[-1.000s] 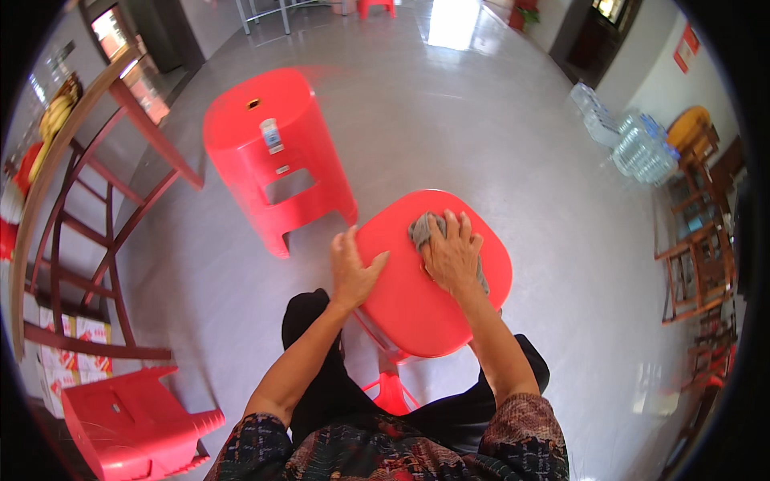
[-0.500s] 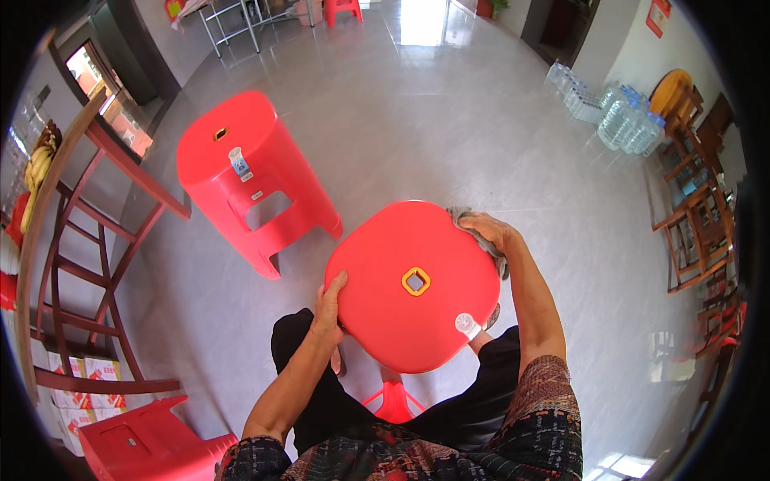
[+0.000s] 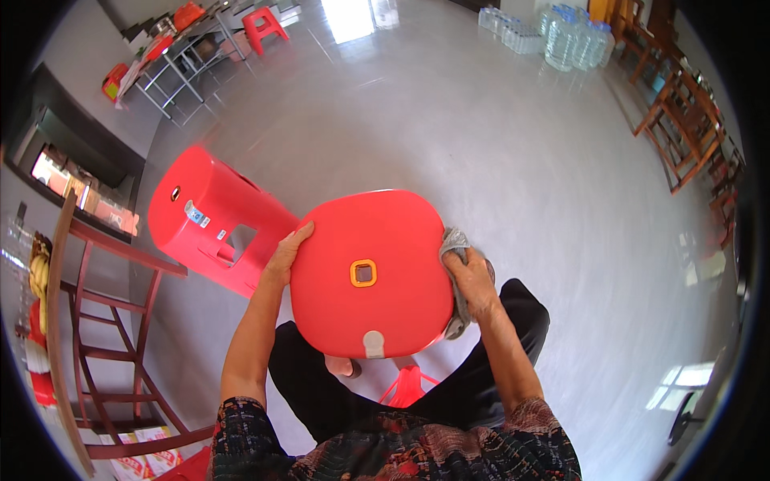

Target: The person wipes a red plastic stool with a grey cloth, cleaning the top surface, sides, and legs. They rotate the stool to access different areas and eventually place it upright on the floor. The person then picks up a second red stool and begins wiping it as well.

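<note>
In front of me, between my knees, is a red plastic stool point(image 3: 377, 232), its rounded seat facing me. A yellow-rimmed square hole marks the middle of the seat, and a pale sticker point(image 3: 374, 345) is on its near edge. My left hand point(image 3: 287, 250) grips the seat's left rim, thumb on top and the other fingers mostly hidden below. A grey cloth point(image 3: 457, 240) is bunched in my right hand point(image 3: 473, 280), which presses it against the seat's right edge. The stool's legs are mostly hidden under the seat.
Another red stool point(image 3: 200, 208) with stickers stands just beyond my left hand. A wooden frame with slats point(image 3: 112, 353) is at the left. Water bottles point(image 3: 571, 40) and wooden chairs point(image 3: 682, 120) line the far right; a metal-legged table point(image 3: 172, 68) stands far left.
My right hand has brought the cloth from the seat's far right corner down along its right side. My left hand is farther up the left rim. The whole view has turned.
</note>
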